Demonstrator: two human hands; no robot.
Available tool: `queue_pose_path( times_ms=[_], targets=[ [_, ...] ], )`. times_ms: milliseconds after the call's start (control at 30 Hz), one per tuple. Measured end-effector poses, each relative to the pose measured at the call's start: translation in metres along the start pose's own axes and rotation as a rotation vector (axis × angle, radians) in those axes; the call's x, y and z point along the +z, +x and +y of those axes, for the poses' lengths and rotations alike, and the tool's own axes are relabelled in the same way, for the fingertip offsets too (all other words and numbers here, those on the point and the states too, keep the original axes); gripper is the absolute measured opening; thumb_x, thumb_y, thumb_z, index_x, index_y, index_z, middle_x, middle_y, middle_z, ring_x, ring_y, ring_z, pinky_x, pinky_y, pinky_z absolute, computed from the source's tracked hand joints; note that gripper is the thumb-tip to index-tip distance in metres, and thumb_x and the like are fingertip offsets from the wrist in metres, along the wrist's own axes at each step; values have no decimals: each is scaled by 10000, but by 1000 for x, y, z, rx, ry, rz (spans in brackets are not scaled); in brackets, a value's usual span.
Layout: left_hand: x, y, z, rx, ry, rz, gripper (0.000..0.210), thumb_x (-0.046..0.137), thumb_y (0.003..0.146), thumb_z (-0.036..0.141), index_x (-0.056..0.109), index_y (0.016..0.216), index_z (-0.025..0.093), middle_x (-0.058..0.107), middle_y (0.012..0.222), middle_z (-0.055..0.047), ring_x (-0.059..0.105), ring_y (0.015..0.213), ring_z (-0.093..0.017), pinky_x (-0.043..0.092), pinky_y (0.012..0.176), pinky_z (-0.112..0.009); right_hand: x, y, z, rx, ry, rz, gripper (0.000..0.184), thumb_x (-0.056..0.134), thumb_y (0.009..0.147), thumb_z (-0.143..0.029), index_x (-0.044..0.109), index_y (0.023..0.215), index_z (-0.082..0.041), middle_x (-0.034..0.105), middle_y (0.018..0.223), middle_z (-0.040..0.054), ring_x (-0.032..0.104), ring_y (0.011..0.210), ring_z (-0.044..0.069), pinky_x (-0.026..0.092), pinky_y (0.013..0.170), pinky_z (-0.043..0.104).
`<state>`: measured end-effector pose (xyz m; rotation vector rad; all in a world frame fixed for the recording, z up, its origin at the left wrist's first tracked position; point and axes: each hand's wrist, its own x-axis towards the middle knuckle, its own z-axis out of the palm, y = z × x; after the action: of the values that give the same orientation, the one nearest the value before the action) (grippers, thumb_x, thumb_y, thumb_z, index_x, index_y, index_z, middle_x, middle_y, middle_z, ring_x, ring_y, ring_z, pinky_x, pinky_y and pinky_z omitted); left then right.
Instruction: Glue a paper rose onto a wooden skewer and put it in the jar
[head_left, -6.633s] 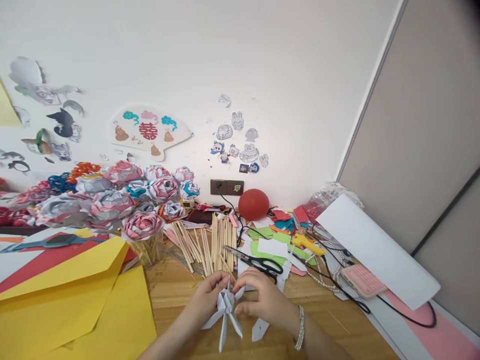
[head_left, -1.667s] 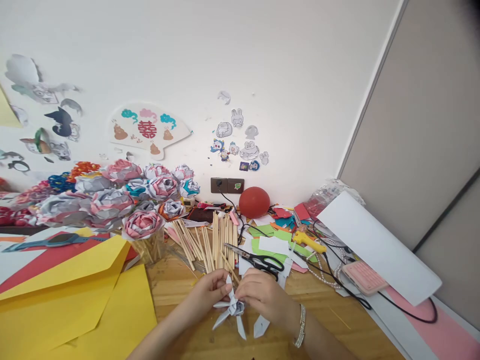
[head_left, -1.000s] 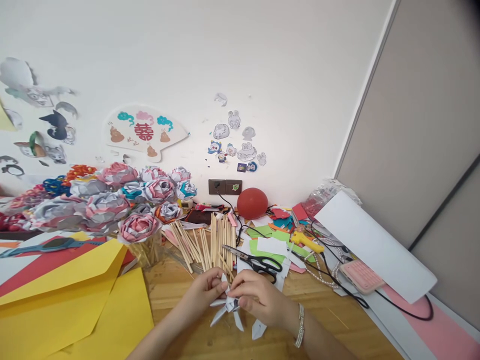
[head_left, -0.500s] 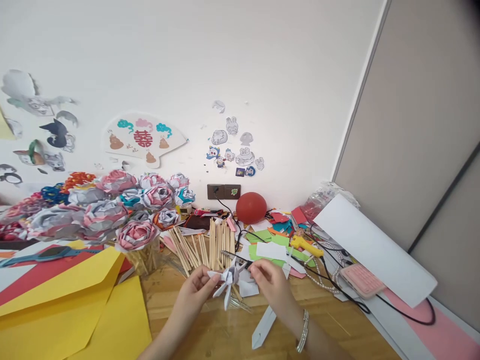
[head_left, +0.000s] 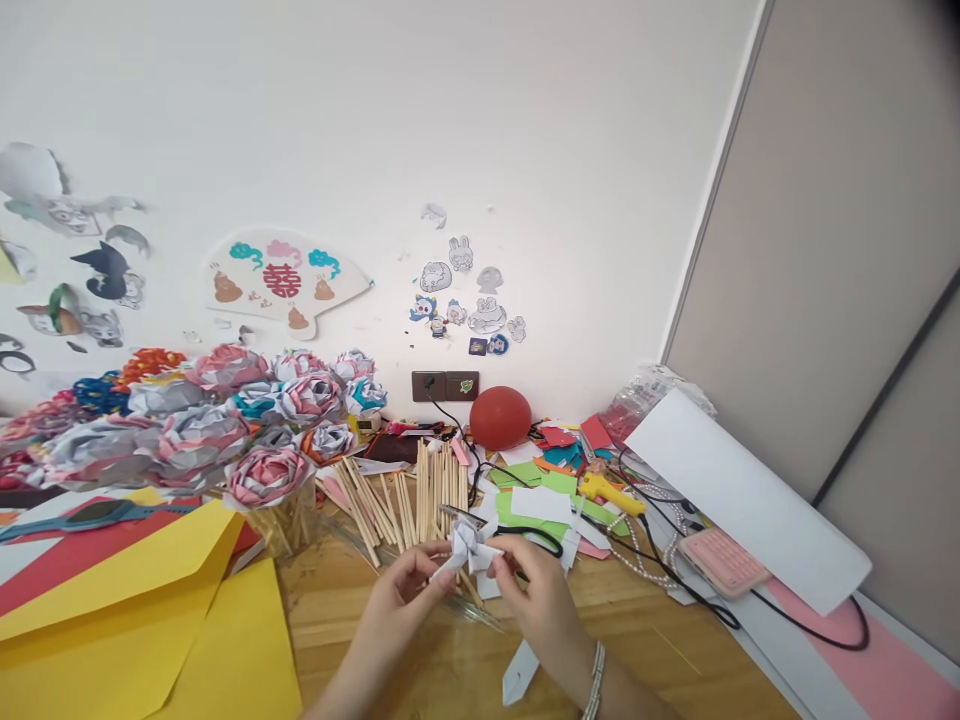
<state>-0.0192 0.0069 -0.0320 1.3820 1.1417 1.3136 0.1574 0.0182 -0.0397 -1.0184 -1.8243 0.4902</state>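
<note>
Between my two hands is a small folded white paper flower (head_left: 466, 546), with strips sticking out from its middle. My left hand (head_left: 412, 585) pinches it from the left between thumb and fingers. From the right, my right hand (head_left: 531, 578) grips one of its strips between thumb and forefinger. Just behind my hands, a pair of scissors (head_left: 536, 538) with black handles lies among paper scraps. Under my right wrist a white paper strip (head_left: 519, 672) with a pointed end rests on the wooden table (head_left: 360, 610).
Wooden sticks (head_left: 435, 485) lie behind my hands. Paper roses (head_left: 270, 475) stand at the left, above yellow card (head_left: 232, 640). A red balloon (head_left: 500, 418) sits by the wall. To the right are a yellow glue gun (head_left: 611, 493), its cable and a pink calculator (head_left: 724, 560).
The paper flower has turned in my hands. My right hand has moved left and now grips a strip of it, uncovering the scissors' black handles.
</note>
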Motion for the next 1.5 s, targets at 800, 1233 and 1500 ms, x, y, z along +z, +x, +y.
queue_pose_path(
  times_ms=[800, 1233, 1500],
  targets=[
    [5, -2, -5, -39, 406, -416, 311, 581, 716, 408, 681, 779, 120, 675, 699, -23, 566, 658, -163, 421, 601, -220, -12, 13, 10, -71, 238, -498, 206, 563, 810, -339, 686, 959, -269, 551, 940, 30, 511, 940, 157, 379, 864, 288],
    [13, -9, -7, -7, 362, -97, 208, 535, 757, 353, 643, 799, 179, 674, 759, -35, 602, 736, -195, 443, 676, -236, 8, 4, 0, 320, 277, -166, 115, 552, 666, -122, 623, 749, -156, 627, 716, 29, 599, 681, 164, 484, 634, 270],
    [16, -10, -9, -42, 249, -50, 245, 554, 735, 423, 552, 791, 185, 677, 752, -40, 623, 720, -197, 464, 628, -253, 18, -2, 3, 213, 272, -123, 362, 422, 589, -5, 626, 834, -177, 604, 772, 18, 589, 710, 150, 479, 641, 256]
  ],
)
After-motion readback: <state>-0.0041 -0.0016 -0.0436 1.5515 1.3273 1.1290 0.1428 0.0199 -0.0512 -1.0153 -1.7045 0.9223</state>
